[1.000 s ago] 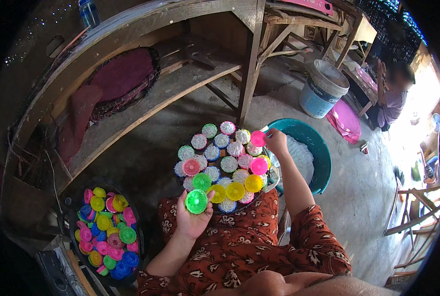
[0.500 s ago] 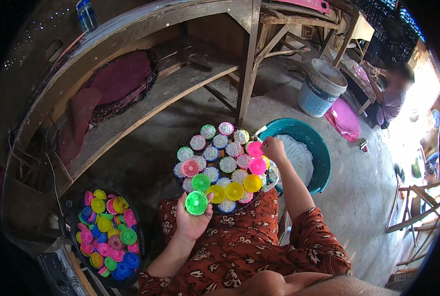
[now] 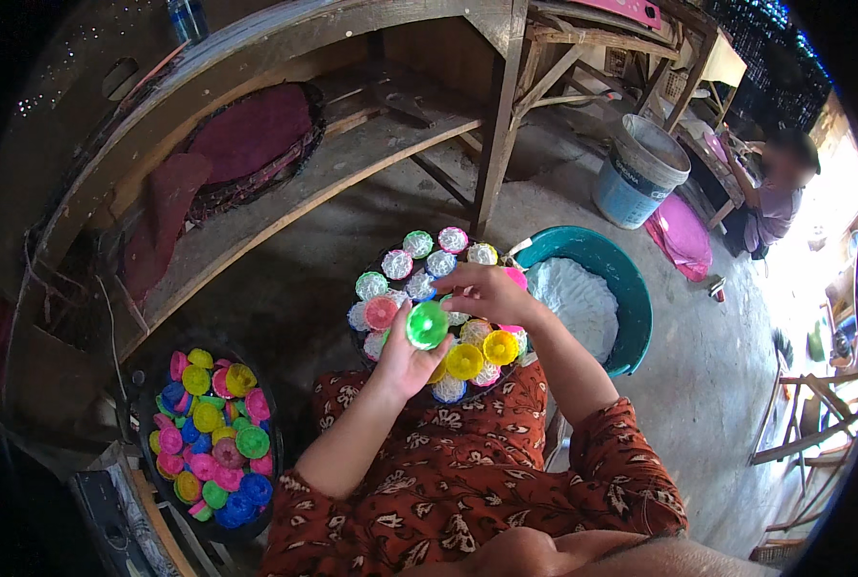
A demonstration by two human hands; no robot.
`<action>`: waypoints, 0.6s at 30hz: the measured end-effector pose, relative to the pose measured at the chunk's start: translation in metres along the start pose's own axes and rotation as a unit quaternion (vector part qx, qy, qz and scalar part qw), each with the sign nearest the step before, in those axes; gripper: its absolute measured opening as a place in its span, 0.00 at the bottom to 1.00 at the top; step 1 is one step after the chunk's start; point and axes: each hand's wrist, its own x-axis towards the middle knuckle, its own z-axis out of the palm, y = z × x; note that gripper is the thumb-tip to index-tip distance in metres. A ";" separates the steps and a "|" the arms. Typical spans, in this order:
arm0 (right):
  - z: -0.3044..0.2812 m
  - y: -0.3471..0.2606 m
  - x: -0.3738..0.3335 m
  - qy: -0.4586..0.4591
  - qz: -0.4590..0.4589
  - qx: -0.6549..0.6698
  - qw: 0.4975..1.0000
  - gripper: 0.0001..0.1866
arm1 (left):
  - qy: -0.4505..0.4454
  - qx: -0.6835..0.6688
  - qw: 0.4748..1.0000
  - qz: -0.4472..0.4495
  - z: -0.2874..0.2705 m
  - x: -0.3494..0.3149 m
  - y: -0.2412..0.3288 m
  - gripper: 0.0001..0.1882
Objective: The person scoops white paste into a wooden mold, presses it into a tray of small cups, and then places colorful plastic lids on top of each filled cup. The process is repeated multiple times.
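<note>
My left hand point(image 3: 405, 363) is closed around a translucent green fluted plastic cup point(image 3: 427, 326), raised above my lap. My right hand point(image 3: 494, 292) hovers just beyond and to the right of this cup, fingers stretched left and apart. I see nothing held in it, though its fingertips are partly blurred. Beneath both hands, a dark round tray point(image 3: 506, 385) rests at my knees. It carries several white-filled cups point(image 3: 371, 285) with coloured rims. Yellow cups point(image 3: 464, 362) and a salmon-pink cup point(image 3: 381, 313) sit among them, and my hands hide part of the group.
A teal basin point(image 3: 644, 308) with white powder point(image 3: 565, 300) stands right of the tray. At left, a dark basket point(image 3: 277, 423) holds many coloured cups point(image 3: 204, 416). A wooden shelf bench point(image 3: 352, 197) crosses the far side. Another person point(image 3: 775, 197) sits beyond a bucket point(image 3: 640, 173).
My right hand has moved left from a pink cup at the tray's right side. My left hand has lifted the green cup rightward and farther over the tray. The whole view has shifted slightly.
</note>
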 end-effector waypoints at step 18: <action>0.013 0.075 -0.029 -0.056 0.279 -0.388 0.877 0.09 | 0.255 0.276 0.862 0.340 -0.037 -0.173 0.109 0.19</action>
